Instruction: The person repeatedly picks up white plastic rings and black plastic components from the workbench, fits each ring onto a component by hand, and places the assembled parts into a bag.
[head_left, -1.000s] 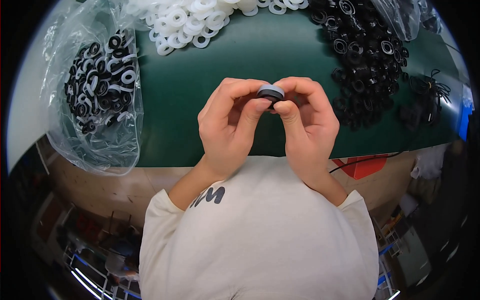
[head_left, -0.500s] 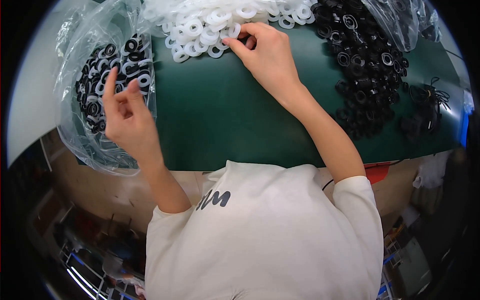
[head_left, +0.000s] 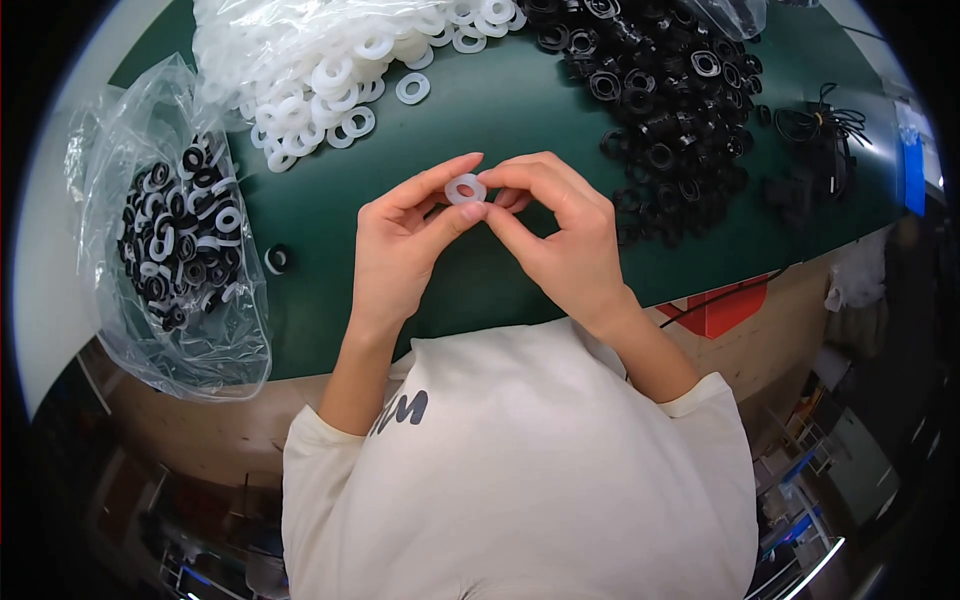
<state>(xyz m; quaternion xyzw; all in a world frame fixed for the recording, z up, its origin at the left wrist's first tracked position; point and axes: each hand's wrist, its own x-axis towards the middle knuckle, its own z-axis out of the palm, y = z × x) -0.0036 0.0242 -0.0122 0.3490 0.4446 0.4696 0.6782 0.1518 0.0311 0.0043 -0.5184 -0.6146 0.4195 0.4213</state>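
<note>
My left hand [head_left: 400, 240] and my right hand [head_left: 565, 235] meet in front of my chest, palms well apart, with the fingertips of both pinched on 1 translucent white, flat, plastic-looking ring [head_left: 454, 189]. The left thumb lies at its lower edge, the left forefinger stretches past its top, and my right thumb and fingers grip its right side; the hole faces up toward me. I hold it over the smooth dark green tabletop [head_left: 520, 110]. Near my left hand, 1 loose black round piece with a white ring on it [head_left: 279, 250] stands on the green surface, just beside a clear, crinkled plastic bag [head_left: 215, 365]. Inside that bag lies a heap of black-and-white round pieces [head_left: 180, 245]. Beyond my hands, toward the upper left, spreads a pile of translucent white flat rings [head_left: 330, 85], partly under clear plastic film [head_left: 250, 40], with 1 separate white ring [head_left: 402, 90] just off its edge. To the upper right of my hands is a broad scatter of glossy black round pieces [head_left: 650, 110], and farther right a bundled thin black cable [head_left: 820, 122]. Below the table's right front edge I see a red angular object [head_left: 728, 308].
</note>
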